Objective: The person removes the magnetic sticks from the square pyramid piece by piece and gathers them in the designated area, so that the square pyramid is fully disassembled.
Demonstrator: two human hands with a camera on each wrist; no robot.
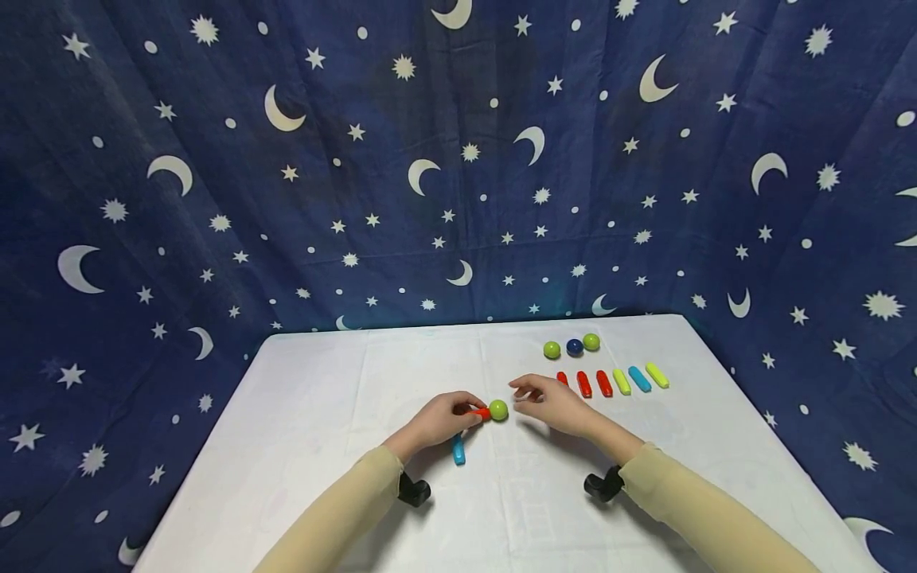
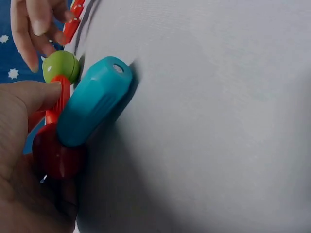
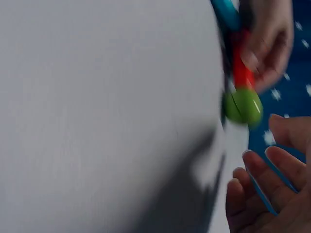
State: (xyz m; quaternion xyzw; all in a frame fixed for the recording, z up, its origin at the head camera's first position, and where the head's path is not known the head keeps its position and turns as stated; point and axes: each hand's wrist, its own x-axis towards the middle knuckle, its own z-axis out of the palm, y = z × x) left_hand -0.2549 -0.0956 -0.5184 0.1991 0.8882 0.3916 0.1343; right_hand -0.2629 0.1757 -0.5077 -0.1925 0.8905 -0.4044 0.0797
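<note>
My left hand point(image 1: 438, 420) pinches a red rod point(image 2: 58, 104) between thumb and fingers, low over the white table. At the rod's right end sits a lime green ball point(image 1: 498, 410). The left wrist view shows a dark red ball point(image 2: 59, 154) at the other end, partly in the hand's shadow. From that ball a blue rod point(image 2: 95, 102) sticks out toward the table's near side. To the right of the green ball is my right hand point(image 1: 555, 404), fingers loosely bent with nothing between them and a small gap to the ball.
Beyond my right hand, a row of loose rods holds several red ones point(image 1: 584, 384), a yellow rod point(image 1: 621, 382), a blue rod point(image 1: 640, 379) and another yellow rod point(image 1: 657, 375). Behind them lie two green balls point(image 1: 552, 349) and a dark blue ball point(image 1: 575, 347). A starry curtain point(image 1: 458, 199) hangs behind the table.
</note>
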